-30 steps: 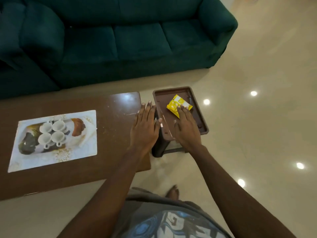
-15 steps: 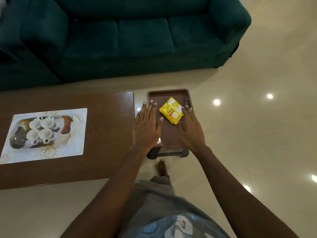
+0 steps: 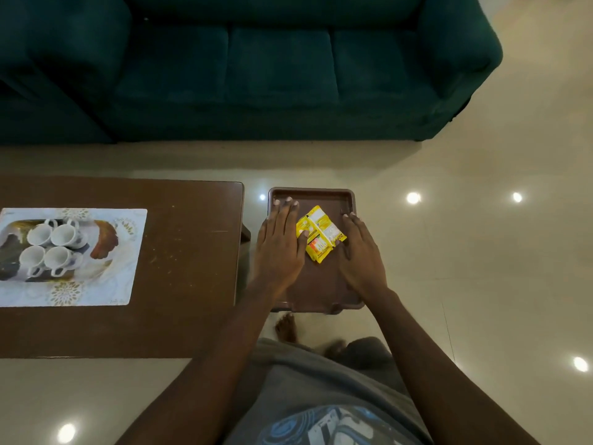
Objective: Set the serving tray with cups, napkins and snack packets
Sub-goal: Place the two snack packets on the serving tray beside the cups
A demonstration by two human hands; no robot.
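A yellow snack packet (image 3: 321,233) lies on a small brown stool (image 3: 313,195) with a raised rim, just right of the coffee table. My left hand (image 3: 279,248) lies flat on the stool's left part, its thumb touching the packet's left edge. My right hand (image 3: 361,252) lies flat on the right part, fingers straight, its thumb at the packet's right edge. Several white cups (image 3: 48,247) stand close together on a patterned white serving tray (image 3: 125,252) at the left of the brown coffee table (image 3: 186,252). No napkins show.
A dark green sofa (image 3: 256,65) runs along the far side. Glossy cream floor (image 3: 465,252) with light reflections lies to the right. My bare feet (image 3: 285,327) stand below the stool's near edge.
My left hand slid from the table corner onto the stool, and both hands now flank the packet. The packet has turned over to its printed back. The view has shifted right.
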